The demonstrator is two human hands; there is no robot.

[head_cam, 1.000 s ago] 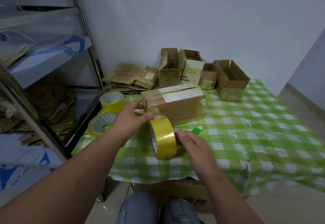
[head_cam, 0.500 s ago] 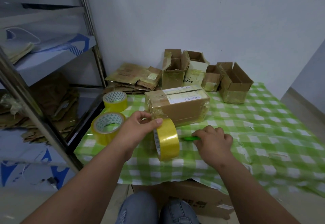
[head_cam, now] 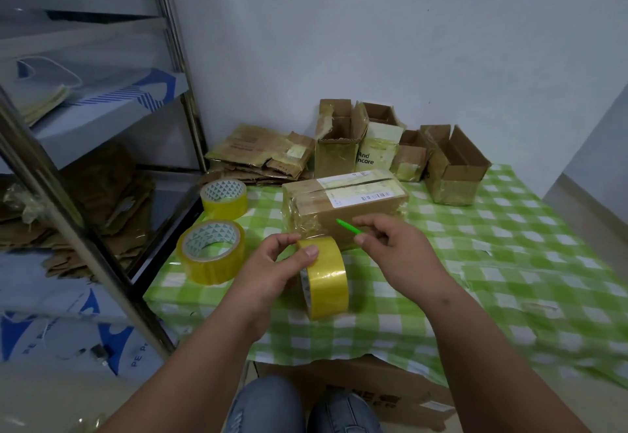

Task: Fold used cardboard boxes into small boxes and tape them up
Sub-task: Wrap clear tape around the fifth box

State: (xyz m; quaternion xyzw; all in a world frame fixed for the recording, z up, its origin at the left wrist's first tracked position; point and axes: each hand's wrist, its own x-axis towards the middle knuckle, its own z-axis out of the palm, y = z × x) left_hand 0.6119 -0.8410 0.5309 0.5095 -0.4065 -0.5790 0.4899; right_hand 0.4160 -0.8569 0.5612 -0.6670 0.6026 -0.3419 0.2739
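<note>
L hand [head_cam: 272, 264] grips upright yellow tape roll [head_cam: 324, 279] on checkered surface [head_cam: 509, 262]; R hand [head_cam: 396, 245] pinches green cutter [head_cam: 348, 227] w/ fingertips, just before taped box [head_cam: 343, 206].

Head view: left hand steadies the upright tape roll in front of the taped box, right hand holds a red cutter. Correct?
Not quite. The cutter in the right hand is green, not red, as the head view shows. The left hand does grip the upright tape roll in front of the taped box.
</note>
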